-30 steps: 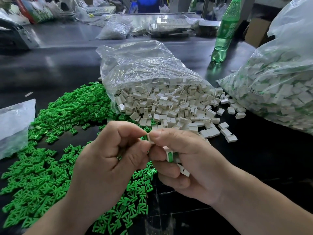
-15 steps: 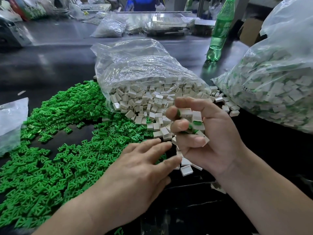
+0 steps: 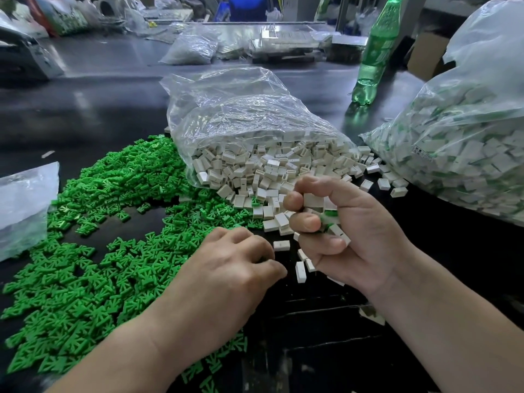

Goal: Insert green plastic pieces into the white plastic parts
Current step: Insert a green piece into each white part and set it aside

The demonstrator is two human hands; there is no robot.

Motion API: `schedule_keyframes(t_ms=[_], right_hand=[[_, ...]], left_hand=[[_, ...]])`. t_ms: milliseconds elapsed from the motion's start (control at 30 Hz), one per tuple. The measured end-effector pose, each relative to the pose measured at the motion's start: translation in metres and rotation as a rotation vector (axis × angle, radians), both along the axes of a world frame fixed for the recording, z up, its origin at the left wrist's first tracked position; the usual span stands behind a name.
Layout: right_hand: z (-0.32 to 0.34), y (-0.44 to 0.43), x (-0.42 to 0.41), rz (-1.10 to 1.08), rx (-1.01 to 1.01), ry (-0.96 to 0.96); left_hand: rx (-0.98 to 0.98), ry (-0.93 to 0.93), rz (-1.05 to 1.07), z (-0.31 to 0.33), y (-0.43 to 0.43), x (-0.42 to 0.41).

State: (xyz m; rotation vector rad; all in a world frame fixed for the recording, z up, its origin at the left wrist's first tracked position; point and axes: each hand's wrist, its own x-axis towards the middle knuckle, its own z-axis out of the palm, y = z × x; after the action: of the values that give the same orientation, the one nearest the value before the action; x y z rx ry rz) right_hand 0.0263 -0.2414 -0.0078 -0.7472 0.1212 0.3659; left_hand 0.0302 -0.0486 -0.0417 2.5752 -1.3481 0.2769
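A wide heap of green plastic pieces (image 3: 99, 251) covers the dark table on the left. White plastic parts (image 3: 272, 168) spill from an open clear bag (image 3: 241, 117) in the middle. My right hand (image 3: 360, 236) is raised palm-inward and grips a handful of white parts (image 3: 313, 201), some showing green inserts. My left hand (image 3: 226, 268) lies palm-down at the heap's right edge with its fingers curled onto the table. What is under its fingertips is hidden. A few loose white parts (image 3: 300, 272) lie between the hands.
A big clear bag of white parts with green inserts (image 3: 459, 143) fills the right side. A green bottle (image 3: 374, 52) stands behind the open bag. A small clear bag (image 3: 22, 205) lies at the left edge. More bags and clutter line the far side.
The hands, joined a second ago, parted. My right hand rose with its handful of white parts. My left hand dropped to the green heap and its fingers have now curled.
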Motion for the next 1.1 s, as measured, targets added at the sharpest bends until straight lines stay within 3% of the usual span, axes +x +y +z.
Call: schedule_keyframes(t_ms=[100, 267, 367, 500, 667, 833, 900, 1100], right_hand=[[-0.001, 0.001, 0.000, 0.000, -0.060, 0.029], [-0.004, 0.006, -0.004, 0.093, -0.312, 0.006], [-0.008, 0.013, -0.008, 0.195, -0.419, -0.041], [-0.007, 0.018, -0.011, 0.280, -0.497, -0.112], [-0.005, 0.016, -0.010, 0.206, -0.457, -0.145], [-0.003, 0.007, -0.004, 0.088, -0.271, -0.121], [-0.003, 0.007, -0.004, 0.059, -0.258, -0.126], [-0.005, 0.010, -0.006, 0.022, -0.285, -0.117]], left_hand=[[-0.131, 0.014, 0.084, 0.002, 0.001, 0.001], [-0.618, 0.207, 0.364, 0.016, 0.007, -0.002], [-0.700, 0.205, 0.415, 0.020, 0.006, -0.008], [-0.607, 0.158, 0.383, 0.023, 0.004, -0.013], [-0.535, 0.176, 0.380, 0.021, 0.008, -0.012], [-0.076, 0.094, 0.402, 0.013, 0.012, -0.010], [0.025, 0.065, 0.398, 0.010, 0.010, -0.011], [0.019, 0.016, 0.388, 0.005, 0.009, -0.006]])
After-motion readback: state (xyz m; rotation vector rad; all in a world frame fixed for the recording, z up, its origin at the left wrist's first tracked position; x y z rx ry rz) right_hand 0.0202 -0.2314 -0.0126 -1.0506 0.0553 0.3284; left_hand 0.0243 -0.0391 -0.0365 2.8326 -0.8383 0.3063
